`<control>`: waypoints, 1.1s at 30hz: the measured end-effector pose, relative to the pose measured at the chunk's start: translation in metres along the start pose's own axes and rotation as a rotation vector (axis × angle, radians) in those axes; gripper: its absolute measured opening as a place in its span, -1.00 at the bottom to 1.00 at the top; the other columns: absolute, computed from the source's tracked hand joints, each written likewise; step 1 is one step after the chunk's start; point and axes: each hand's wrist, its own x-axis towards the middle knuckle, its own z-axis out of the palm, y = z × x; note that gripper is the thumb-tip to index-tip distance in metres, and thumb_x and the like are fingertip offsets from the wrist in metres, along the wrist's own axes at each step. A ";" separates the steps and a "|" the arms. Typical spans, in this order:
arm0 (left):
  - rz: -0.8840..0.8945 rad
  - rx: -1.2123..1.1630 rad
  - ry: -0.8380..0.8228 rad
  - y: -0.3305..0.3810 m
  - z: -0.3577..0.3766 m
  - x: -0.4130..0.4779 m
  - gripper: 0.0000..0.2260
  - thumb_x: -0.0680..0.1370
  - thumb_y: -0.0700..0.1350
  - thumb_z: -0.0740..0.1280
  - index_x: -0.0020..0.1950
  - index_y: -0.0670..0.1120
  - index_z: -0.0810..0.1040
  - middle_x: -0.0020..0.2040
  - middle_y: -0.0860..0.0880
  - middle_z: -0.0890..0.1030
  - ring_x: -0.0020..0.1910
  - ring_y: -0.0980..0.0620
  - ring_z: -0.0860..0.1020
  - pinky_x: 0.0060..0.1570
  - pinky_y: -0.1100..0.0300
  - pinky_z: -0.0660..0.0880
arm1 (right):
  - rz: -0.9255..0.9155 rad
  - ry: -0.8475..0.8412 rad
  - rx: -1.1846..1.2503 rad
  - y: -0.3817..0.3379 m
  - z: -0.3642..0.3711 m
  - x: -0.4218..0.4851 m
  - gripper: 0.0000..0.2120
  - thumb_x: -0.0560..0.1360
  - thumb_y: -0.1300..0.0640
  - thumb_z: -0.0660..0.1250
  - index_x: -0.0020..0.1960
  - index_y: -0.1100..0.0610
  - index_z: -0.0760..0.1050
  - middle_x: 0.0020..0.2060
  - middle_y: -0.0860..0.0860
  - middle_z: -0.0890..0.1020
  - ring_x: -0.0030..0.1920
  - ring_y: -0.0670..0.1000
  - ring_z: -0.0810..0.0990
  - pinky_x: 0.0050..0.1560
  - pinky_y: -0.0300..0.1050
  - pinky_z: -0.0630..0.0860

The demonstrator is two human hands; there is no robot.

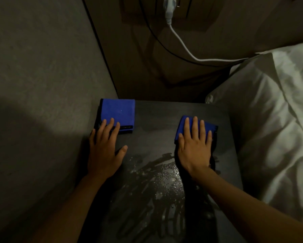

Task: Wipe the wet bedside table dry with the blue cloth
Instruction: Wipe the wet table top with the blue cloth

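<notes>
head view: right hand (193,146) lies flat, fingers straight, pressing the cloth (180,126) on the table (156,116) at 2 o'clock. left hand (105,151), also flat, touches a second cloth (119,111) at 10 o'clock. water (156,181) pools toward 6 o'clock. the cloth looks soft and light, so palm pressure on its middle should stop it bunching.

It is dim in here. A rough grey wall (41,67) fills the left of the frame, with a paler patch of light (33,118) lying across it at mid-left. A brown wall (138,67) stands at the upper middle, where a white plug (169,6) sits against it at the top edge. Its white cable (180,44) droops right toward the bed, and a thin black cable (152,35) hangs beside it. The dark table (164,116) fits into the corner at lower centre, just beside a white pillow (261,102) and rumpled sheets (287,172) on the right.
</notes>
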 end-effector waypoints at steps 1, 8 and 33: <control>-0.001 0.002 -0.001 0.000 0.000 0.000 -0.27 0.43 0.21 0.11 0.56 0.04 0.03 0.60 -0.02 -0.01 0.56 -0.01 -0.11 0.48 -0.20 -0.06 | -0.014 -0.007 -0.001 -0.004 0.001 0.000 -0.37 0.61 -0.19 -0.28 0.62 -0.02 -0.33 0.62 0.06 -0.27 0.60 0.11 -0.32 0.58 0.23 -0.24; 0.014 0.010 0.002 0.000 0.000 -0.001 -0.27 0.44 0.25 0.03 0.57 0.03 0.03 0.60 -0.01 -0.02 0.57 -0.02 -0.11 0.48 -0.20 -0.04 | -0.142 -0.012 -0.026 -0.044 0.002 -0.001 -0.40 0.68 -0.16 -0.20 0.63 -0.01 -0.33 0.61 0.07 -0.29 0.58 0.11 -0.37 0.55 0.19 -0.36; -0.006 0.067 -0.022 0.002 -0.020 0.015 -0.44 0.52 0.06 -0.13 0.47 0.01 0.33 0.46 -0.11 0.35 0.36 -0.18 0.33 0.29 -0.15 0.34 | -0.343 -0.065 0.023 -0.121 0.018 -0.038 -0.40 0.67 -0.14 -0.25 0.63 0.05 -0.34 0.62 0.10 -0.30 0.59 0.15 -0.39 0.57 0.25 -0.25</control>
